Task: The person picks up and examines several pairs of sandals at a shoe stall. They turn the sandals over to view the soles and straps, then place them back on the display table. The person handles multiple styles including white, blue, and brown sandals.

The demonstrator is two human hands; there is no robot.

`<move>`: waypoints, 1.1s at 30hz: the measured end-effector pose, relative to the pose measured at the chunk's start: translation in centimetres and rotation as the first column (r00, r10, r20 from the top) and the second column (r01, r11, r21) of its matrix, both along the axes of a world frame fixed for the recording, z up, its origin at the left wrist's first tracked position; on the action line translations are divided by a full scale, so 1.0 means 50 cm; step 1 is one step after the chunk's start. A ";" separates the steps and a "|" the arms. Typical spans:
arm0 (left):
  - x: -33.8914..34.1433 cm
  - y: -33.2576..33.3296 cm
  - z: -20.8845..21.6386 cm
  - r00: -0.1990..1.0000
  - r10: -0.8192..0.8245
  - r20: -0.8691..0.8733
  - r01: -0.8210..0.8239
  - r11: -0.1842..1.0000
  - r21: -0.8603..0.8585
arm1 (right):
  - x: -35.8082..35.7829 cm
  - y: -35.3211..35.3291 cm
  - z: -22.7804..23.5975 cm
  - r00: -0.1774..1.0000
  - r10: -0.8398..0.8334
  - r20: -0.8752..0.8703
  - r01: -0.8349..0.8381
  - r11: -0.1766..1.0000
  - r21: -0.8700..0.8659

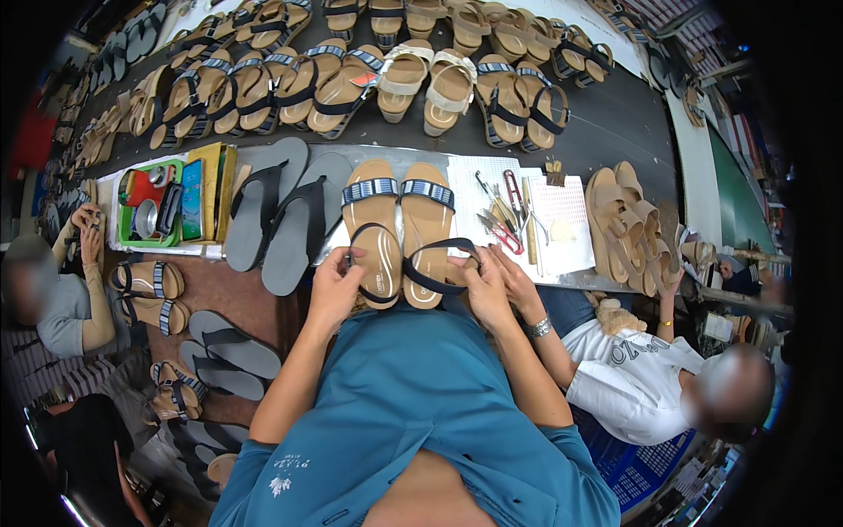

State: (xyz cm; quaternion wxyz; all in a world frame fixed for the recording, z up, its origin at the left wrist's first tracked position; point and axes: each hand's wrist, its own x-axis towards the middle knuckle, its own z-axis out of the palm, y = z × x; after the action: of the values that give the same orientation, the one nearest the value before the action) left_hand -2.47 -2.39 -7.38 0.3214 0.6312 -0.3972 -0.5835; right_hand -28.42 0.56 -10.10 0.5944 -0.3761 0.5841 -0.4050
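Left hand [329,292]: fingers pinching the thin black ankle strap [378,226] of a tan-soled sandal [372,211] with blue-and-white striped toe band [370,190]. Right hand [485,288]: fingers pinching the matching sandal's [423,221] black strap [432,284]. Both lie between the fingers; red-handled metal snips [507,237] lie beyond the right fingers.

Undersides of the held sandals [428,224] are hidden, and the lower edge crops the teal shirt [395,395].
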 end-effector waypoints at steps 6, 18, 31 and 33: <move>0.030 0.009 -0.004 0.899 0.143 -0.414 -0.138 0.990 0.042 | -0.009 0.010 0.048 0.995 0.021 -0.101 -0.029 0.996 -0.084; -0.007 0.048 0.147 0.951 0.089 -0.297 -0.159 0.962 -0.220 | 0.057 -0.042 0.221 0.940 0.100 -0.327 -0.193 0.944 -0.266; 0.003 0.031 0.188 0.881 0.075 -0.468 -0.211 0.946 -0.246 | 0.098 -0.055 0.345 0.923 0.382 -0.039 -0.383 0.906 -0.180; 0.002 0.032 0.168 0.846 0.097 -0.524 -0.238 0.949 -0.209 | 0.107 -0.055 0.363 0.928 0.370 -0.044 -0.372 0.915 -0.155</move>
State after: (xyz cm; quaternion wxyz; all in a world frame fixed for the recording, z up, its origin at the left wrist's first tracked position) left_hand -2.38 -0.82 0.99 0.5462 0.4390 -0.3161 -0.6395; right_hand -23.08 -2.18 8.06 0.6241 -0.5295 0.4717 -0.3281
